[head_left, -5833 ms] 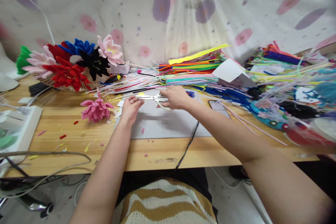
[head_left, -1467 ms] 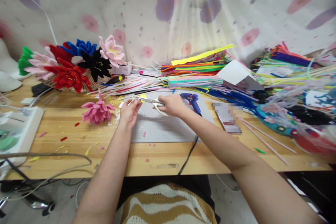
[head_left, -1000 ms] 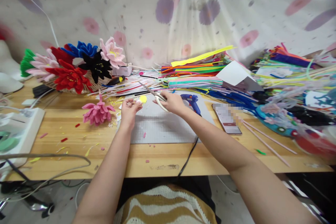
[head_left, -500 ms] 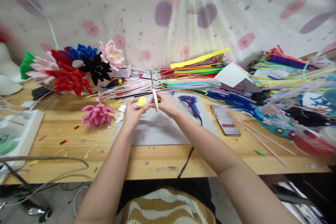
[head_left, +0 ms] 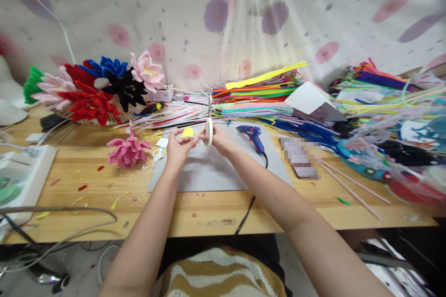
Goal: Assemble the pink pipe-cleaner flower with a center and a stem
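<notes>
My right hand [head_left: 220, 141] holds a pair of white-handled scissors [head_left: 209, 131], blades pointing up and away from me. Close to its left, my left hand [head_left: 178, 149] has its thumb and finger together in a pinch. Whatever sits between those fingertips is too small to name; a hint of pale pink shows there. Both hands are above a grey cutting mat [head_left: 223, 178]. Just behind the left fingers is a yellow piece [head_left: 187, 132], and beside that hand lie small white scraps [head_left: 162, 143].
A pink fuzzy flower [head_left: 128, 152] sits left of the mat, with more flowers [head_left: 92, 104] behind it. A blue glue gun [head_left: 253, 138] lies on the mat, its cord running forward. Rightward is a phone [head_left: 301, 158]. Bundles of pipe cleaners [head_left: 258, 110] line the back.
The scissors have swung from leaning left to nearly upright, their blades shifting right. My right hand has turned slightly with them. The left hand has edged slightly right, still pinching.
</notes>
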A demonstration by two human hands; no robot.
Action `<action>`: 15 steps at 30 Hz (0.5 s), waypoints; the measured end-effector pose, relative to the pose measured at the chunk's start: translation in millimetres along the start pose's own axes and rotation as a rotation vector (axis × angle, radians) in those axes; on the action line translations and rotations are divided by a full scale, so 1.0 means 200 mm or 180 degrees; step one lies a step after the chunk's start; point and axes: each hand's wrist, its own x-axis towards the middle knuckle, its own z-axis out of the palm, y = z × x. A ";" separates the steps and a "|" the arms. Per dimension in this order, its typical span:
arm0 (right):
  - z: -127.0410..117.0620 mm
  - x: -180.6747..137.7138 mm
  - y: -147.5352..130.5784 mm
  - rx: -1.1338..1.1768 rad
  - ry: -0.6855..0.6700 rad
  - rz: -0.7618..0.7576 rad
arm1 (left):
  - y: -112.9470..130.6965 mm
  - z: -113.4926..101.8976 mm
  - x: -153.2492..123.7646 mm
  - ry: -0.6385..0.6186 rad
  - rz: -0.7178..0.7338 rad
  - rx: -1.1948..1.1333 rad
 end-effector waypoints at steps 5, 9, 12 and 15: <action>-0.02 -0.01 -0.01 -0.0156 -0.0261 -0.0077 | 0.01 0.00 0.00 -0.0022 -0.0013 0.0151; -0.01 0.00 -0.01 -0.0087 0.0009 -0.0236 | 0.01 0.00 -0.01 0.0087 -0.0105 0.0033; 0.00 0.02 0.00 -0.0097 0.0325 -0.0564 | 0.02 0.00 -0.02 0.0191 -0.0517 -0.0254; 0.00 0.02 0.02 -0.0371 0.0230 -0.0912 | 0.04 0.01 -0.03 -0.0055 -0.0914 -0.0555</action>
